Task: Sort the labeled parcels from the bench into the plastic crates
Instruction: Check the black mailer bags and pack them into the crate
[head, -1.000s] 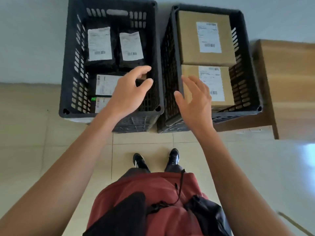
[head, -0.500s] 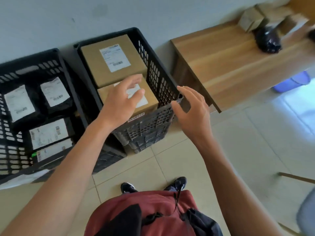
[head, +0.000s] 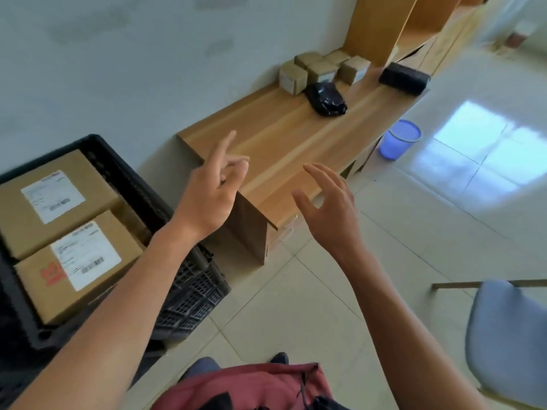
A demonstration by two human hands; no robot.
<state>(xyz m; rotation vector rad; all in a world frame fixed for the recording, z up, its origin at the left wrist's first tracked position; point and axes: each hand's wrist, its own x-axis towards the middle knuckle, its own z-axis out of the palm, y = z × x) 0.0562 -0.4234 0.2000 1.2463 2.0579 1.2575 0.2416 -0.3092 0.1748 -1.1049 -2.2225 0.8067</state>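
A black plastic crate [head: 142, 184] at the left holds two brown cardboard parcels [head: 56, 199] with white labels. On the wooden bench [head: 281, 137], at its far end, stand several small cardboard boxes [head: 319, 69], a black bagged parcel [head: 327, 99] and a black block-shaped parcel [head: 404, 77]. My left hand [head: 210, 190] hovers over the bench's near end, fingers loosely spread, holding nothing. My right hand [head: 331, 205] hangs in the air beside the bench's near corner, fingers relaxed and empty.
A blue plastic bucket [head: 399, 142] stands on the tiled floor beside the bench. A grey-blue chair [head: 509, 338] is at the lower right. Wooden shelving [head: 384, 28] rises behind the bench's far end.
The view has swung right, from the two crates toward the bench. Both empty hands moved away from over the crates to the bench's near end.
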